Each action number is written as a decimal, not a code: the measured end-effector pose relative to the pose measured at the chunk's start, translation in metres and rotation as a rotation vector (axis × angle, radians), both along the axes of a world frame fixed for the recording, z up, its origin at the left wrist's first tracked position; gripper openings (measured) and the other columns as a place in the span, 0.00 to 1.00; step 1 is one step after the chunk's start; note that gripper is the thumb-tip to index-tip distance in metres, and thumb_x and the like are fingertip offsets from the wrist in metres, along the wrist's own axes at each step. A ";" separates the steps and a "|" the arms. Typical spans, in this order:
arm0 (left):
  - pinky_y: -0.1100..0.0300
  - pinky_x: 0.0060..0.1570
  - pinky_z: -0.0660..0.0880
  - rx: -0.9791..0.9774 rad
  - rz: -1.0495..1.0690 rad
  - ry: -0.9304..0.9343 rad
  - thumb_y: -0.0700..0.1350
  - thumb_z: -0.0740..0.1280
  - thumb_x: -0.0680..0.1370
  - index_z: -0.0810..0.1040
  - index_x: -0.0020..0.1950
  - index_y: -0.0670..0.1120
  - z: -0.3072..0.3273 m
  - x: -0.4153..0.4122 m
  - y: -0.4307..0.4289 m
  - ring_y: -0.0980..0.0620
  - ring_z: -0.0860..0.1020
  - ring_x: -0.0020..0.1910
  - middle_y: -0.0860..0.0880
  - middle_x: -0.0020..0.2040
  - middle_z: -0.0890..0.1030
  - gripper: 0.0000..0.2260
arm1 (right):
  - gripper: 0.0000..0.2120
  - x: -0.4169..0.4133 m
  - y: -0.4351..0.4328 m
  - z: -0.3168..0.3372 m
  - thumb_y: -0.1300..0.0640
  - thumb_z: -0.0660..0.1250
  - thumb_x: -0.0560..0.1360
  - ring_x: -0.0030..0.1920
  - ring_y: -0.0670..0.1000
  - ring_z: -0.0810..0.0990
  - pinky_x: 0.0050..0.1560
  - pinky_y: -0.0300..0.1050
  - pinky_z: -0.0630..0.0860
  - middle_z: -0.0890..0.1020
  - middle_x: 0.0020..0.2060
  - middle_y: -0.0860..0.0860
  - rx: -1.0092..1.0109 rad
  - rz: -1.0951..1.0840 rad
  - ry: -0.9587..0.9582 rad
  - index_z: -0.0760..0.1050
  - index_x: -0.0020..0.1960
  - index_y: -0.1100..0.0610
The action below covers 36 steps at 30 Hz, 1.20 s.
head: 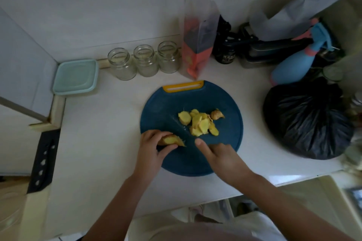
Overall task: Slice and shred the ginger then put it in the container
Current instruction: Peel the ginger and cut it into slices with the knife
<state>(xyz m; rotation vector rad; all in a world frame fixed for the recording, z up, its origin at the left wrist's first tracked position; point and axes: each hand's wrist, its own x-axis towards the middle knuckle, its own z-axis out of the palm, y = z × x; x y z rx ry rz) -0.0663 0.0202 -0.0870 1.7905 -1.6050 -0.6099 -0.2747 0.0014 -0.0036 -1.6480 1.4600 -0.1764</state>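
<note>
The left hand (150,146) pinches a chunk of ginger (170,140) at the near left edge of the round blue cutting board (172,101), thumb and fingers curled round it. The right hand (221,155) is wrapped round the handle of a knife (182,128), with the forefinger laid straight along its back. The blade is dark against the board and hard to trace, but it seems to run away from the hand, between the chunk and the cut pieces. The two hands are apart, with the blade between them.

This looks like slicing about halfway through. To my eye the chunk sits too close to the rim, so I would slide it towards the middle first and lay it on a flat face so it cannot roll. The left fingertips should be tucked back behind the knuckles, because the piece is short and the thumb is close to the edge. Thin, even slices will stack and shred more cleanly.

Beyond the blade is a loose heap of yellow slices (197,124), and a knobbly unpeeled end (216,114) lies just beside it. The pale teal container (76,76) sits well off at the back left of the counter with its lid on, so it will need opening. Three empty glass jars (146,60) stand next to it.
</note>
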 end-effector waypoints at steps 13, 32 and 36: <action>0.58 0.53 0.64 0.031 0.020 -0.190 0.62 0.54 0.76 0.74 0.56 0.41 -0.010 -0.011 0.001 0.52 0.63 0.52 0.50 0.49 0.69 0.25 | 0.34 -0.002 0.026 -0.038 0.27 0.43 0.70 0.29 0.52 0.71 0.39 0.52 0.72 0.70 0.25 0.51 -0.076 0.079 0.047 0.64 0.29 0.57; 0.60 0.53 0.63 0.029 0.025 -0.240 0.58 0.56 0.75 0.75 0.55 0.39 -0.015 -0.011 -0.001 0.49 0.66 0.52 0.43 0.49 0.72 0.23 | 0.37 0.002 0.043 -0.052 0.26 0.41 0.69 0.34 0.50 0.75 0.41 0.50 0.73 0.75 0.31 0.53 -0.010 -0.007 -0.064 0.70 0.37 0.57; 0.61 0.51 0.63 0.011 0.028 -0.244 0.55 0.57 0.74 0.75 0.53 0.38 -0.016 -0.011 -0.001 0.50 0.65 0.50 0.42 0.48 0.72 0.22 | 0.46 0.005 0.049 -0.054 0.19 0.31 0.63 0.40 0.52 0.78 0.45 0.52 0.75 0.79 0.36 0.51 -0.056 -0.037 -0.030 0.73 0.42 0.53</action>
